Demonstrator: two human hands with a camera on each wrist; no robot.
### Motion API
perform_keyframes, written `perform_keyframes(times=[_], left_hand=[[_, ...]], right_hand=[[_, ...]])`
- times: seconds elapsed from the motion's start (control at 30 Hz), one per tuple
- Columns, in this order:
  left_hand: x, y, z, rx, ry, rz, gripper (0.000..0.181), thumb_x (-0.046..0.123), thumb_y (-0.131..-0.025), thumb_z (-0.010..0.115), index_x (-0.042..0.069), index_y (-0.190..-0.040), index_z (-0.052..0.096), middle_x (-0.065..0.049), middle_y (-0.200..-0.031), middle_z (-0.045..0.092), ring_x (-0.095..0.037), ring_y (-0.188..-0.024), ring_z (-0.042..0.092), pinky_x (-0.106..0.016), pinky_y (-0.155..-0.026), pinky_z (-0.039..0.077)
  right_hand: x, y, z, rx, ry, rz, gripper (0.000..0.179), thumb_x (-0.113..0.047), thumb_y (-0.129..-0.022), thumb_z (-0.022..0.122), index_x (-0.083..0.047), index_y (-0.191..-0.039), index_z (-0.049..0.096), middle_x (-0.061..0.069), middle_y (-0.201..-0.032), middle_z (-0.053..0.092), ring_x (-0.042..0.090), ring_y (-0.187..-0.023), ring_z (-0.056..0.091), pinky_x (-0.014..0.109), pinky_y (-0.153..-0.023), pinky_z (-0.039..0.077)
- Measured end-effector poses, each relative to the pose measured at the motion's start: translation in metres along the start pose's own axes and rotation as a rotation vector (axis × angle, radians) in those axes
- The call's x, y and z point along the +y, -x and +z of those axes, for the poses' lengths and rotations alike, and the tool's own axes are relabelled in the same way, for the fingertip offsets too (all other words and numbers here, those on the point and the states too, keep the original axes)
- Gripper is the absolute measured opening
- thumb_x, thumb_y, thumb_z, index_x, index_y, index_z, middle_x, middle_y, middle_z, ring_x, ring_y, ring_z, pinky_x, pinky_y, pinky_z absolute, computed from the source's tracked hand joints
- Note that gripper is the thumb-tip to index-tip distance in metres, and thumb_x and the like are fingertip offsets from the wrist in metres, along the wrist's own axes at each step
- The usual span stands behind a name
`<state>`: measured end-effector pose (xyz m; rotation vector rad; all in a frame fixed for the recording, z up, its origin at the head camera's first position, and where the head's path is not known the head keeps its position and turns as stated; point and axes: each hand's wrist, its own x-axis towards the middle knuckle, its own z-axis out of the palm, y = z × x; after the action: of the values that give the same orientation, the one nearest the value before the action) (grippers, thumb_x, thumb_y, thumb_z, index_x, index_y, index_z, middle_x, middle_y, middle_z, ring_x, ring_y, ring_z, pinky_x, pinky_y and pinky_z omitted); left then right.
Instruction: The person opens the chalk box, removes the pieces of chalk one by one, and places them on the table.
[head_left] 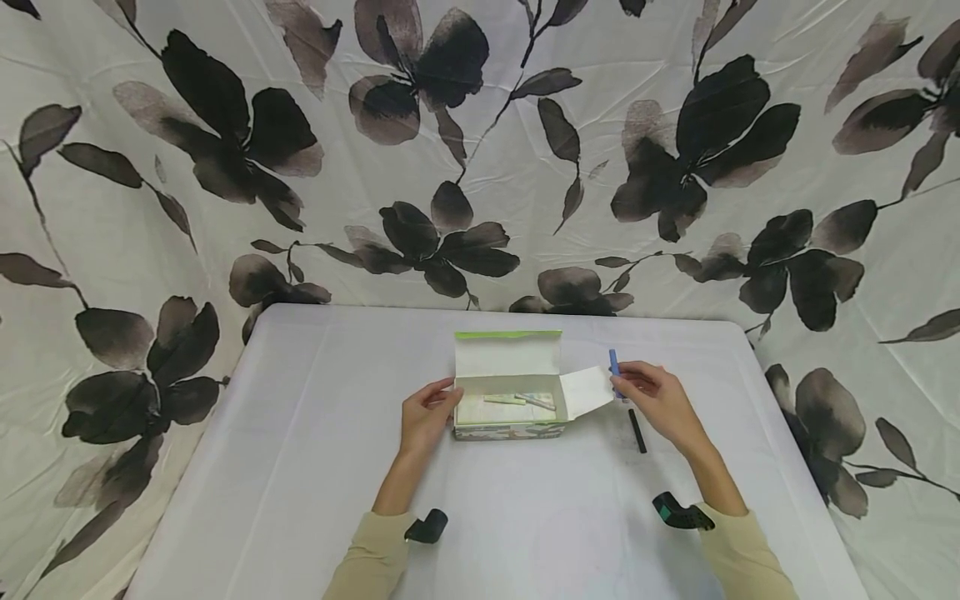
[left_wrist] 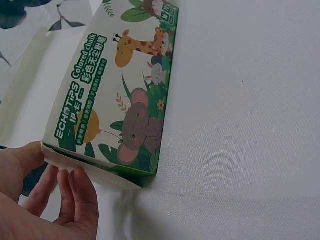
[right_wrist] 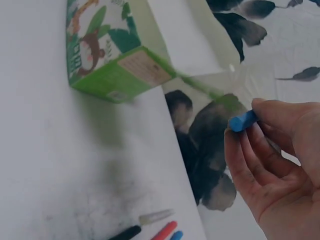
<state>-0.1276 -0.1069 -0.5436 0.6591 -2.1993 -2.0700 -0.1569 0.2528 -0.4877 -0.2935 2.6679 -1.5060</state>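
Observation:
An open chalk box (head_left: 510, 432) with printed animals stands on the table, its lid (head_left: 507, 357) raised at the back and a side flap (head_left: 587, 392) spread to the right. Inside lie a yellow-green chalk stick (head_left: 505, 399) and a paler one (head_left: 536, 402). At the box's left end, my left hand (head_left: 429, 421) holds the end flap (left_wrist: 95, 172) between thumb and fingers. My right hand (head_left: 660, 400) pinches a blue chalk stick (right_wrist: 243, 121) between thumb and fingertips, upright just right of the side flap.
A black stick (head_left: 637, 431) lies on the white table (head_left: 337, 467) below my right hand. Near it, the right wrist view shows a whitish stick (right_wrist: 156, 216), a red one (right_wrist: 165, 231) and a blue one (right_wrist: 176, 235). A floral cloth (head_left: 525, 167) hangs behind the table.

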Motion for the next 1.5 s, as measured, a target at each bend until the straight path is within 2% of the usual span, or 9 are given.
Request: perform_keyframes(times=[0.13, 0.23, 0.3, 0.43, 0.53, 0.6, 0.9, 1.27, 1.5], left_hand=[[0.000, 0.000, 0.000, -0.004, 0.006, 0.003, 0.035, 0.018, -0.093, 0.079, 0.003, -0.124, 0.073, -0.011, -0.102, 0.067, -0.011, -0.078, 0.060, -0.018, -0.061, 0.053], [-0.001, 0.001, 0.000, -0.007, 0.013, 0.007, 0.035, 0.018, -0.093, 0.079, 0.002, -0.123, 0.072, -0.012, -0.102, 0.068, -0.010, -0.076, 0.060, -0.018, -0.061, 0.052], [-0.001, 0.000, 0.000, -0.009, 0.014, 0.008, 0.035, 0.018, -0.093, 0.079, 0.002, -0.123, 0.072, -0.013, -0.102, 0.068, -0.010, -0.076, 0.060, -0.018, -0.061, 0.052], [-0.001, 0.000, 0.000, -0.007, 0.008, 0.009, 0.035, 0.017, -0.092, 0.079, 0.002, -0.123, 0.073, -0.013, -0.102, 0.068, -0.010, -0.076, 0.060, -0.018, -0.062, 0.052], [-0.001, -0.001, 0.000, 0.001, 0.003, 0.009, 0.034, 0.018, -0.092, 0.079, 0.003, -0.122, 0.073, -0.011, -0.101, 0.069, -0.010, -0.076, 0.060, -0.018, -0.061, 0.052], [-0.001, -0.002, 0.000, 0.004, 0.003, 0.008, 0.033, 0.017, -0.092, 0.079, 0.003, -0.122, 0.074, -0.011, -0.100, 0.069, -0.010, -0.075, 0.060, -0.017, -0.060, 0.052], [-0.002, -0.003, 0.000, 0.008, 0.001, 0.018, 0.033, 0.016, -0.092, 0.079, 0.002, -0.121, 0.074, -0.011, -0.099, 0.069, -0.008, -0.074, 0.060, -0.017, -0.060, 0.052], [-0.001, -0.001, 0.000, -0.007, 0.013, 0.013, 0.036, 0.018, -0.092, 0.080, 0.001, -0.123, 0.072, -0.012, -0.100, 0.069, -0.007, -0.073, 0.059, -0.018, -0.061, 0.052], [-0.002, -0.001, 0.000, -0.013, 0.012, 0.013, 0.036, 0.018, -0.092, 0.079, 0.001, -0.124, 0.072, -0.011, -0.100, 0.069, -0.008, -0.074, 0.059, -0.019, -0.061, 0.052]], right_hand=[[0.010, 0.009, -0.005, -0.004, -0.054, 0.049, 0.044, -0.022, -0.104, 0.064, 0.007, -0.136, 0.058, 0.025, -0.132, 0.061, 0.029, -0.123, 0.062, 0.008, -0.090, 0.046], [0.021, 0.015, -0.009, -0.001, -0.042, 0.087, 0.048, -0.024, -0.104, 0.064, 0.009, -0.138, 0.056, 0.030, -0.141, 0.054, 0.041, -0.130, 0.056, 0.007, -0.088, 0.047], [0.029, 0.020, -0.010, 0.008, -0.018, 0.109, 0.050, -0.025, -0.104, 0.065, 0.009, -0.138, 0.056, 0.030, -0.142, 0.054, 0.040, -0.129, 0.056, 0.008, -0.086, 0.048], [0.043, 0.029, -0.011, 0.036, 0.025, 0.142, 0.049, -0.028, -0.103, 0.066, 0.009, -0.136, 0.058, 0.026, -0.128, 0.064, 0.024, -0.114, 0.064, 0.010, -0.084, 0.050], [0.052, 0.035, -0.012, 0.054, 0.050, 0.165, 0.049, -0.029, -0.103, 0.066, 0.008, -0.133, 0.060, 0.023, -0.123, 0.067, 0.008, -0.105, 0.063, 0.009, -0.084, 0.049], [0.058, 0.039, -0.013, 0.059, 0.067, 0.185, 0.048, -0.030, -0.103, 0.066, 0.008, -0.132, 0.061, 0.023, -0.121, 0.068, 0.004, -0.102, 0.062, 0.009, -0.084, 0.048], [0.078, 0.049, -0.010, 0.042, 0.103, 0.246, 0.042, -0.024, -0.100, 0.071, 0.008, -0.126, 0.065, 0.019, -0.112, 0.071, 0.017, -0.097, 0.067, 0.016, -0.077, 0.052], [0.085, 0.047, -0.004, 0.080, 0.225, 0.220, 0.026, -0.009, -0.094, 0.076, 0.008, -0.113, 0.070, 0.015, -0.097, 0.073, 0.023, -0.087, 0.068, 0.019, -0.069, 0.052], [0.083, 0.045, -0.001, 0.096, 0.270, 0.211, 0.022, -0.004, -0.092, 0.075, 0.010, -0.108, 0.069, 0.015, -0.092, 0.071, 0.020, -0.080, 0.064, 0.019, -0.066, 0.050]])
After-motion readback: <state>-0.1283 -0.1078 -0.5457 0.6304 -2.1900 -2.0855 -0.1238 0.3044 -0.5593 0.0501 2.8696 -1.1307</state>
